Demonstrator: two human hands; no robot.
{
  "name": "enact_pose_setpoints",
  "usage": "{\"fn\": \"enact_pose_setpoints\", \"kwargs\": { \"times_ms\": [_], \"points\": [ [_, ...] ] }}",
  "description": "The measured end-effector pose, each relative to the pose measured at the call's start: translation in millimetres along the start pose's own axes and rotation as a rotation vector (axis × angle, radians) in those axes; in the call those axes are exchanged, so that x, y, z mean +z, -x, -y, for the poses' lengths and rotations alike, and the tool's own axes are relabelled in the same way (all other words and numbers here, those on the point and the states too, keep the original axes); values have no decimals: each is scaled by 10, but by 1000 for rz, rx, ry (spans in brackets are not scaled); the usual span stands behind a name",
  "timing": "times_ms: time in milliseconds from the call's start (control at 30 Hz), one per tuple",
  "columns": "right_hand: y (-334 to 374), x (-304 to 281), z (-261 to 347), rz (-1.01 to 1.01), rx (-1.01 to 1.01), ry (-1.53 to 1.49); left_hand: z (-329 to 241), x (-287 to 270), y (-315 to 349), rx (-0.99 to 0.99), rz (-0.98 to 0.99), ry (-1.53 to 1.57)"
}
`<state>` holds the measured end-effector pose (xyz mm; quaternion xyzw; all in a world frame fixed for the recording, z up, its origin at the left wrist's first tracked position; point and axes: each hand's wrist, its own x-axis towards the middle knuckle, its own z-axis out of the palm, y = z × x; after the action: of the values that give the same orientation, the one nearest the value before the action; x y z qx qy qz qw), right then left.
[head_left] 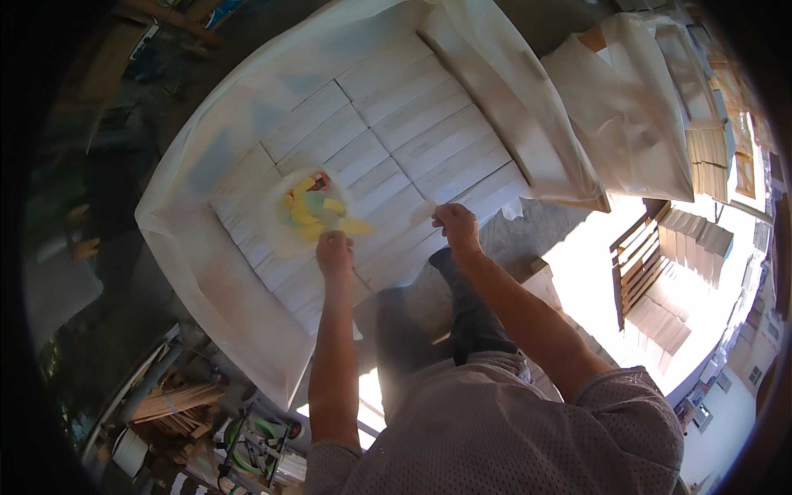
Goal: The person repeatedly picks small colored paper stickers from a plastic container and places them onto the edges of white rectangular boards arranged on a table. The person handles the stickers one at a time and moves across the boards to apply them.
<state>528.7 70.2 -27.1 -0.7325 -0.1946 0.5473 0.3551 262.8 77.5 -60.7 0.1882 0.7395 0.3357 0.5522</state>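
Note:
A translucent plastic bag (280,216) with yellow pieces (307,210) and a small red-orange patch in it lies on rows of long white boxes (396,132). At the bag's near edge is my left hand (334,252), its fingers closed; what they grip is hidden. Farther right, my right hand (456,227) is pinched together above the near edge of the boxes. A pale, blurred bit shows by its fingertips, too unclear to name. Translucent plastic sheeting (190,198) surrounds the boxes on several sides, folded outward over the edges.
Another plastic-covered stack (619,107) stands at the far right. Beyond the sunlit floor is a wooden slatted crate (639,264) beside stacked pale blocks (672,305). Wood scraps (177,400) and a green coil (247,441) lie at the lower left. My legs (421,322) stand close to the boxes.

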Motion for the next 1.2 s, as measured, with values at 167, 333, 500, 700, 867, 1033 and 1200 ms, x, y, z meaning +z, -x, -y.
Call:
{"fn": "enact_pose_setpoints", "kwargs": {
  "times_ms": [167, 333, 500, 700, 867, 1033, 1200],
  "points": [
    [-476, -233, -295, -114, -102, 121, 343, -525, -1089, 307, -208, -665],
    [-716, -354, -558, -168, -125, 242, 301, -209, -875, 205, -183, -618],
    [-986, -366, -693, -209, -83, 292, 577, 904, -112, 458, 257, -709],
    [-1544, -237, -818, -246, -118, 316, 807, 1859, -66, 666, 377, -917],
    [-1978, -80, -893, -246, -133, 287, 912, 2270, -559, 636, 313, -1094],
    [-2255, 39, -998, -247, -188, 264, 1042, 2384, -943, 671, 230, -1194],
    [-2435, 100, -1106, -244, -176, 220, 1143, 2427, -1139, 695, 163, -1226]
  ]
}}
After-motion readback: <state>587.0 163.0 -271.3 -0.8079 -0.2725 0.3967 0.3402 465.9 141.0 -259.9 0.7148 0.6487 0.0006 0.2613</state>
